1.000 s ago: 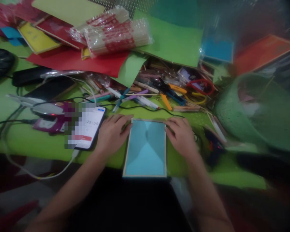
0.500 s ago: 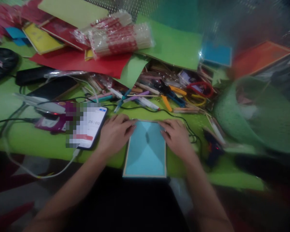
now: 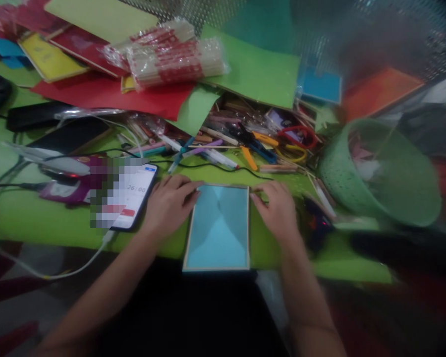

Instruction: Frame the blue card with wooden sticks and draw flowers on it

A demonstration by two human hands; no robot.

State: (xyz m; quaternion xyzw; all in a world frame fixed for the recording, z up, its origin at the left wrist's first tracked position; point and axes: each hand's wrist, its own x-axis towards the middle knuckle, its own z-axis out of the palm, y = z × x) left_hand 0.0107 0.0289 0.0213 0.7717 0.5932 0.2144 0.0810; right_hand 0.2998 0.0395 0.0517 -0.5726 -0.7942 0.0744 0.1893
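A light blue rectangular card (image 3: 218,228) edged with thin wooden strips lies in front of me at the table's near edge. My left hand (image 3: 174,202) is at its upper left corner, with thumb and forefinger closed on the edge there. Just off the upper right corner is my right hand (image 3: 277,206). Its thumb and forefinger are apart, and I see nothing between them. Shadows of my arms fall across the card.
A phone (image 3: 128,198) showing a timer lies left of my left hand, with a white cable. Behind are pens, scissors and sticks, bagged sticks (image 3: 174,62) and coloured sheets. At right are a green basket (image 3: 405,188) and a dark glue gun (image 3: 317,223).
My right hand has come off the card's upper right corner and moved slightly right of it. My left hand stays at the upper left corner. The view has shifted a little.
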